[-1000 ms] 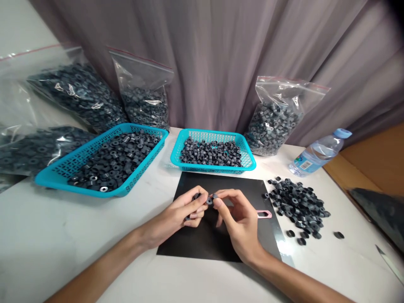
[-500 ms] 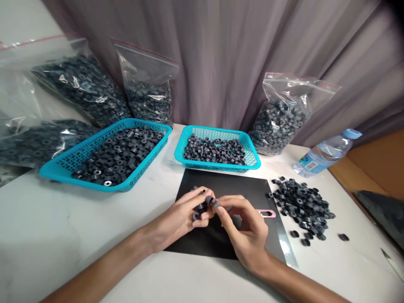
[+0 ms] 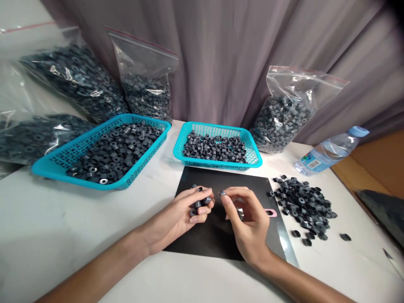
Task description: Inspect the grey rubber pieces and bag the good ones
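Note:
My left hand (image 3: 186, 206) is curled around several small dark grey rings (image 3: 202, 202), which show between its thumb and fingers. A small dark piece (image 3: 222, 193) is pinched between the thumb and index fingertip of my right hand (image 3: 249, 219). The two hands are a short gap apart over a black mat (image 3: 214, 240). A pink-handled tool (image 3: 270, 213) lies on the mat's right side, partly hidden by my right hand. To the right is a loose pile of dark rings (image 3: 304, 204) on the white table.
Blue baskets of rings stand at left (image 3: 126, 182) and centre (image 3: 217, 163). Behind them are clear bags of rings (image 3: 148, 94), with another bag (image 3: 280, 122) at right. A water bottle (image 3: 328, 153) leans near the right edge; a cardboard box (image 3: 375, 168) is beyond.
My right hand has moved a little away from my left, with the small piece in its fingertips. The ring at my left fingertips has shifted back among the others. The view has shifted slightly.

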`<state>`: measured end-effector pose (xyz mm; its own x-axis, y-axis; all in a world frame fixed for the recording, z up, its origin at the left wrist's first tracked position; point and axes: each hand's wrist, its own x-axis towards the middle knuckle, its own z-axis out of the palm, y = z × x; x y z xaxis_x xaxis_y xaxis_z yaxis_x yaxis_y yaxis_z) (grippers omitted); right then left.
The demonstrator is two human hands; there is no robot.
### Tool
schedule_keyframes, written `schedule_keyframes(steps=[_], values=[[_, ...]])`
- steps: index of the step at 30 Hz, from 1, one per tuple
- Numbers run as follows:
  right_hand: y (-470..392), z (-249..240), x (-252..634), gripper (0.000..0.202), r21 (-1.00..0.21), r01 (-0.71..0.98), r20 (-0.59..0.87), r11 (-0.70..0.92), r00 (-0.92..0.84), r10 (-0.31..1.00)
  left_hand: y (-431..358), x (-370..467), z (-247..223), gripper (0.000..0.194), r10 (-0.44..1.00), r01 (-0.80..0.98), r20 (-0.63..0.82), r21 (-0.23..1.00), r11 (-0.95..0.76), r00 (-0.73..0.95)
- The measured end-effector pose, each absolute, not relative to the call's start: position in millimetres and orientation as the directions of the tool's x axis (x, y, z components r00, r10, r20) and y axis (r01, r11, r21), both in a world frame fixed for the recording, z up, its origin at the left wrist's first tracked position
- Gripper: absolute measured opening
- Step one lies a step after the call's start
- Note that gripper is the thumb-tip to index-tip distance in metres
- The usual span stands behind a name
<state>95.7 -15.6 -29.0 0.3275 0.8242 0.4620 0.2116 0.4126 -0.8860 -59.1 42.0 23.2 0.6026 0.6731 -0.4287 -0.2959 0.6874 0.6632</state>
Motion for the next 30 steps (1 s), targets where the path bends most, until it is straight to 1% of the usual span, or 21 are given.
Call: schedule_keyframes(steps=[2, 10, 17, 19, 21, 23, 27, 30], values=[[-15.5, -28.1, 95.6, 0.005, -0.891, 0.210, 0.452, 0.402, 0.334, 0.827, 42.1, -59.6, 22.0, 0.009, 0.682, -0.295, -0.428, 0.673, 0.678, 0.593], [-15.2, -26.2, 96.2, 0.006, -0.891, 0.190, 0.453, 0.413, 0.324, 0.830, 44.8, -57.9, 22.0, 0.013, 0.687, -0.282, -0.397, 0.701, 0.655, 0.609], [-13.9, -23.7, 99.2, 0.008, -0.893, 0.169, 0.450, 0.417, 0.317, 0.835, 44.2, -54.3, 26.1, 0.020, 0.676, -0.315, -0.409, 0.658, 0.684, 0.612], [-13.2, -17.2, 102.6, 0.011, -0.889, 0.164, 0.457, 0.427, 0.265, 0.849, 43.7, -54.3, 25.4, 0.021, 0.678, -0.321, -0.405, 0.656, 0.683, 0.613], [-10.9, -7.1, 107.6, 0.012, -0.886, 0.197, 0.452, 0.419, 0.178, 0.874, 43.6, -54.6, 24.7, 0.021, 0.682, -0.336, -0.406, 0.646, 0.685, 0.609], [-7.2, 4.6, 113.4, 0.010, -0.878, 0.272, 0.430, 0.393, 0.089, 0.899, 43.8, -55.1, 24.3, 0.021, 0.683, -0.346, -0.414, 0.636, 0.690, 0.602], [-0.3, 21.8, 123.3, 0.009, -0.821, 0.442, 0.384, 0.362, -0.042, 0.922, 44.2, -56.6, 23.7, 0.019, 0.681, -0.350, -0.437, 0.621, 0.701, 0.588], [2.5, 25.3, 126.5, 0.012, -0.786, 0.493, 0.357, 0.373, -0.131, 0.925, 44.0, -57.3, 20.6, 0.016, 0.669, -0.342, -0.459, 0.608, 0.717, 0.585]])
